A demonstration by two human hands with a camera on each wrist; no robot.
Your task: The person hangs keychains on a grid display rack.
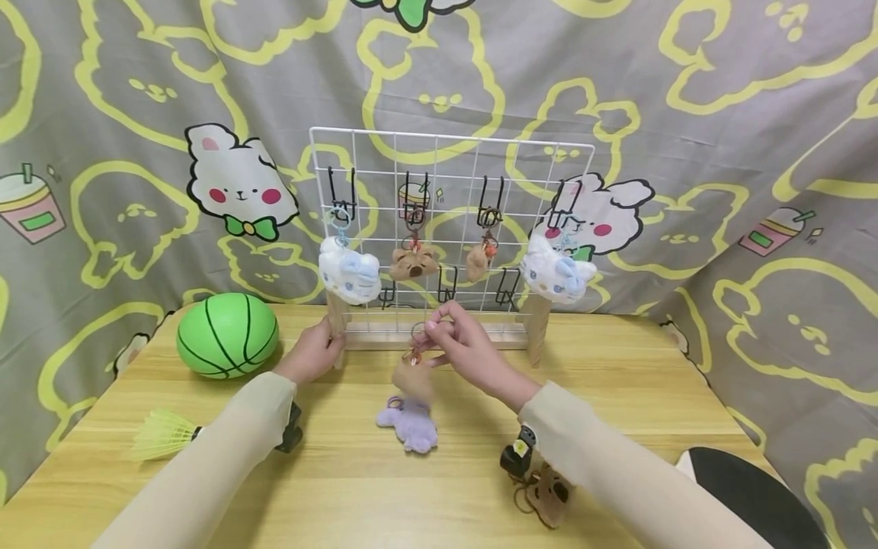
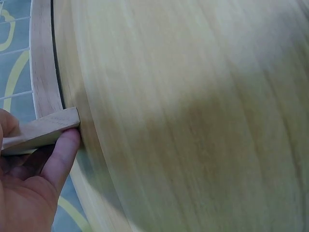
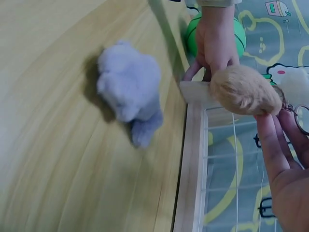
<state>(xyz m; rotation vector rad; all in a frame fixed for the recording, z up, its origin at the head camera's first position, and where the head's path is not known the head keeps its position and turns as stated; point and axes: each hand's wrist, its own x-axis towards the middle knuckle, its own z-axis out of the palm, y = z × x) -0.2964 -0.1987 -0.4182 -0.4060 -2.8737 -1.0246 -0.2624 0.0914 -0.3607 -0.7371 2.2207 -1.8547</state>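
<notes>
My left hand grips the left wooden foot of a white wire grid rack, thumb and fingers on either side of the wood. In front of the rack my right hand pinches the metal ring of a brown plush keychain, which dangles blurred below the fingers in the head view. Under it on the table lies a purple plush keychain. From the rack's upper black hooks hang two white-and-blue cat plush keychains and two brown plush keychains. Several lower hooks hold nothing.
A green ball and a yellow shuttlecock are at the left of the wooden table. Another brown bear keychain lies below my right forearm. A black-topped round object stands at the front right. Patterned cloth hangs behind.
</notes>
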